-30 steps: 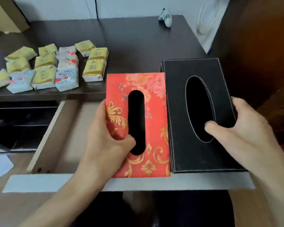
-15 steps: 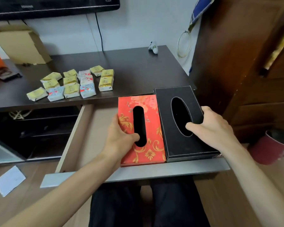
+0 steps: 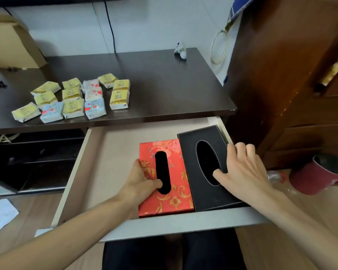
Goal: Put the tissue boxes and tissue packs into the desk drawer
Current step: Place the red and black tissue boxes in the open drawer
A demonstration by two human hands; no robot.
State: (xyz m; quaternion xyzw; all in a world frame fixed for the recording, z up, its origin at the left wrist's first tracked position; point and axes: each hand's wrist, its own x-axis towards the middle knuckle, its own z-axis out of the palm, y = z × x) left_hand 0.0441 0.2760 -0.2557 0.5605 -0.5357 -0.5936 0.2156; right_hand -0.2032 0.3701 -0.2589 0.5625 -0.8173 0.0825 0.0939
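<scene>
Spanning the upper half of the view, the dark desk (image 3: 154,78) carries a cluster of tissue packs (image 3: 72,98) at about ten o'clock from the open drawer (image 3: 109,162), which is pulled out below the desk's front edge. A brown cabinet (image 3: 293,75) stands at three o'clock of the desk. Inside the drawer, at its right end, two tissue boxes lie flat side by side, touching: the black box (image 3: 207,193) against the drawer's right wall and the red box (image 3: 174,201) at its nine o'clock. The right hand (image 3: 244,170) lies over the black box's right edge, fingers curled over that edge at twelve o'clock of the palm, thumb resting at the rim of the oval slot; the box sits under and to nine o'clock of the palm. The left hand (image 3: 141,182) clasps the red box's left edge, thumb tucked into the slot's lower end, the box lying at three o'clock of the palm. A red cup (image 3: 316,176) sits at three o'clock of the drawer, and white paper (image 3: 0,215) lies on the floor at eight o'clock.
</scene>
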